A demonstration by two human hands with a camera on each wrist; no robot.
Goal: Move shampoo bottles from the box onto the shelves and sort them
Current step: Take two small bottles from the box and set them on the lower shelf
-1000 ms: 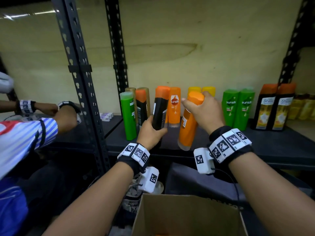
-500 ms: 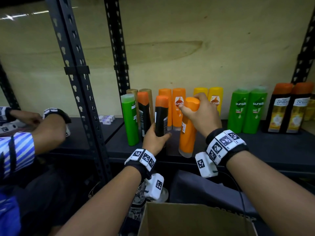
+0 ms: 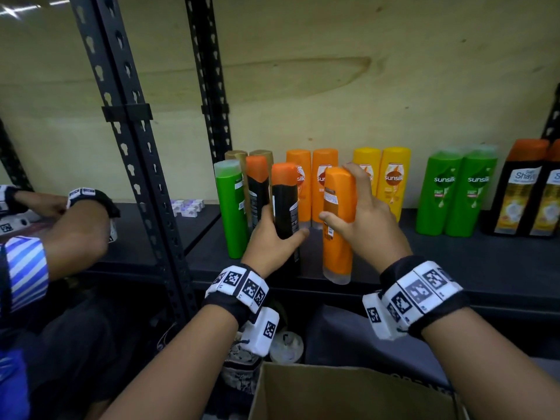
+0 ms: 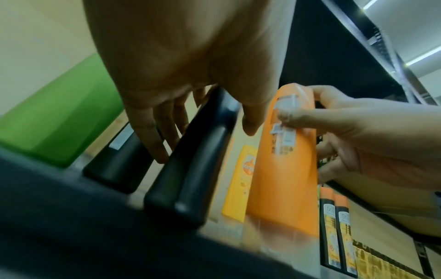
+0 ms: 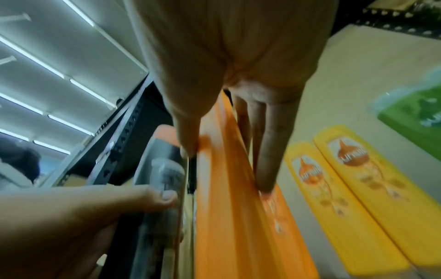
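My left hand (image 3: 274,239) grips a black bottle with an orange cap (image 3: 285,201), upright near the front edge of the dark shelf (image 3: 469,262); the same black bottle (image 4: 190,166) shows between thumb and fingers in the left wrist view. My right hand (image 3: 360,221) grips an orange bottle (image 3: 338,225) just right of it, base at the shelf's front edge; thumb and fingers clamp the orange bottle (image 5: 233,207) in the right wrist view. The cardboard box (image 3: 348,395) sits open below.
Behind stand a green bottle (image 3: 231,207), another black bottle (image 3: 257,192), two orange (image 3: 312,183), two yellow (image 3: 394,183), two green (image 3: 454,192) and black-and-gold bottles (image 3: 521,192). A slotted black upright (image 3: 133,153) rises at left. Another person's arms (image 3: 69,234) work beyond it.
Both bottles have come down and gone more upright at the shelf front. The orange bottle has straightened from its tilt. The view has moved closer to the shelf.
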